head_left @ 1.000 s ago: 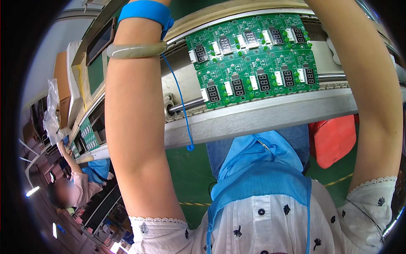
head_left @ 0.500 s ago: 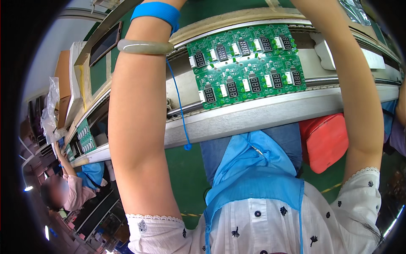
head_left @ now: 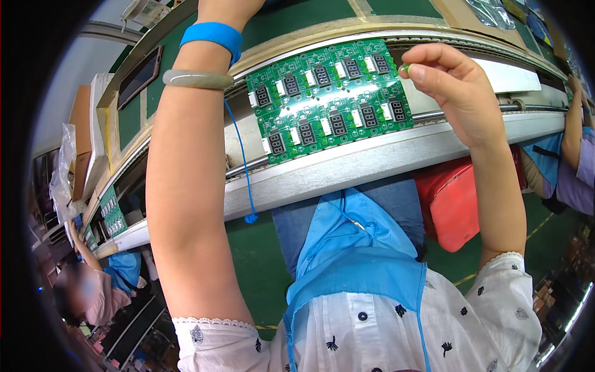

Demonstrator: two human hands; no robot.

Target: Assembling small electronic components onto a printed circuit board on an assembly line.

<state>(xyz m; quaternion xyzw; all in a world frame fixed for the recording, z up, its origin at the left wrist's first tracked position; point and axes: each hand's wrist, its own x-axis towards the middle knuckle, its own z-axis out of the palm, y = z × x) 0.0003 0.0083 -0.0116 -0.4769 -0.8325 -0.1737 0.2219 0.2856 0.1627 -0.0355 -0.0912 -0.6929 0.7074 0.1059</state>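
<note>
A green circuit-board panel (head_left: 328, 100) lies across the conveyor rails in front of me. It carries two rows of black digit displays (head_left: 336, 123), white connectors and small green parts. Just off the panel's upper right edge, my right hand (head_left: 455, 87) pinches a small green LED (head_left: 405, 69) between thumb and forefinger. My left hand (head_left: 230, 8) is at the top edge of the picture, beyond the panel's left end. Its fingers are cut off, so what they do is hidden. A blue wrist band (head_left: 212, 38) with a hanging cord is on my left wrist.
The metal rail (head_left: 347, 158) runs along the near side of the conveyor. A dark flat device (head_left: 140, 74) lies at the left and clear plastic bags (head_left: 493, 12) at the upper right. A red seat (head_left: 449, 201) stands below the rail. Co-workers sit to either side.
My right hand has come down from beyond the top edge to the panel's right side, with the green LED in its pinch. The panel appears slightly further left in the view.
</note>
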